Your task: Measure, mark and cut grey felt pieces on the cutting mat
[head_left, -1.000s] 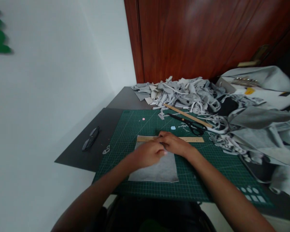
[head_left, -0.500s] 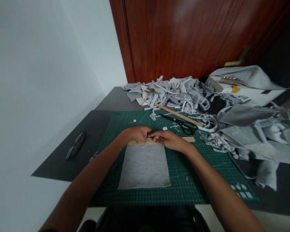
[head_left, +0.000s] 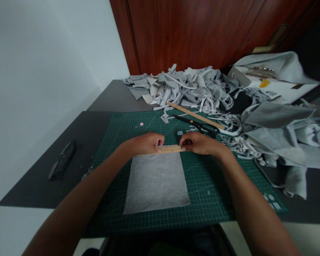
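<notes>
Cutting mat: green, gridded, spread on the dark table; extends beyond the cloth on all sides.
Cloth: grey, roughly square, flat on the mat; landmark for all places below.
Wooden ruler: lies across the cloth's far edge. Tick marks show, figures too small to read. Right end hidden.
Left hand: over the cloth's far left part; fingers curled, thumb tip on the ruler, seemingly pinching it. Cannot tell whether cloth is caught too.
Right hand: just beyond the cloth's far right corner; fingers bent, tips drawn together on the ruler.
Ruler handling: my judgement, press evenly from both sides so the ruler cannot pivot; keep it parallel to the cloth's far edge, mat lines as check; smooth any ripple under the wood; keep fingertips off the ticks.
Glasses: on the table, well left of the cloth.
Scissors: black handles, beyond the cloth, to the right; no maker's name legible.
Wooden strip: slanting just past the scissors, farther from the cloth; markings unreadable.
Scrap heap: grey and white offcuts, far beyond the cloth.
Box: white, far right of the cloth; yellow patch, no readable lettering.
Door: red-brown wood, farthest from the cloth.
</notes>
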The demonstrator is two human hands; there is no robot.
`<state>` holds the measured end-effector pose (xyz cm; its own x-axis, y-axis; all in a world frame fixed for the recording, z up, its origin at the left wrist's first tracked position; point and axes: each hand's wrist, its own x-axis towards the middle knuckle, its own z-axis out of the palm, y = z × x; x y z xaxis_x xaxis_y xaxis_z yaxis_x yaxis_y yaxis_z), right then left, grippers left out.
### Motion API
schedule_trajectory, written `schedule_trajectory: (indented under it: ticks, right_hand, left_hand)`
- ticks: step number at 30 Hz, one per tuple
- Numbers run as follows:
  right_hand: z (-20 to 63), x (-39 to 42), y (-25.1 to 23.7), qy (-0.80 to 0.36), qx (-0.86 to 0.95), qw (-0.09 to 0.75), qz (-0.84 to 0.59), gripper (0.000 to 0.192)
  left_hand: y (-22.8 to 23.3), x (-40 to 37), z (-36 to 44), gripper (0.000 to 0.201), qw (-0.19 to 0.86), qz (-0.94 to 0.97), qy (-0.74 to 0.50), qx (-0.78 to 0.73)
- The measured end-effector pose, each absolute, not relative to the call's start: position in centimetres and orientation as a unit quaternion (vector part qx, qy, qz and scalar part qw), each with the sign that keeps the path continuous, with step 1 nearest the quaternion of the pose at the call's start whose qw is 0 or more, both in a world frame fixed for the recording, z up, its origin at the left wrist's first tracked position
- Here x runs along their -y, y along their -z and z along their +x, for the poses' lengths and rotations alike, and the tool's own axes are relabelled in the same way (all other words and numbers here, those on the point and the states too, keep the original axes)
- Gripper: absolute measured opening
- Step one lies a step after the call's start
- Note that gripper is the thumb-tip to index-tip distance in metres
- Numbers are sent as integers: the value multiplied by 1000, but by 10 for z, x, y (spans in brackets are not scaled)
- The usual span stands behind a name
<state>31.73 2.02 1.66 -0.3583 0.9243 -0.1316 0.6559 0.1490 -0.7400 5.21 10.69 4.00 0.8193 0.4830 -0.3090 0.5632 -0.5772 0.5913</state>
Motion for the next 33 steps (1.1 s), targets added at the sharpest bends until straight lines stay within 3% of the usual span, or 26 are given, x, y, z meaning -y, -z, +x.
schedule_trajectory:
  ticks: [4,26,28,33]
  right_hand:
    - [317,-19,-16,-378,728,174,-545,10]
    - [318,-13,-22,-378,733,166,-542,12]
    - [319,-16,-20,-334,737,192,-555,14]
    - [316,-31,2,-85,730,304,-606,28]
  left_hand:
    - [-34,-110,49,29,394,876,44,-275]
    - [-36,-108,46,30,386,890,31,-240]
    - [-34,-109,45,29,383,892,29,-238]
    - [-31,-111,46,24,397,888,22,-231]
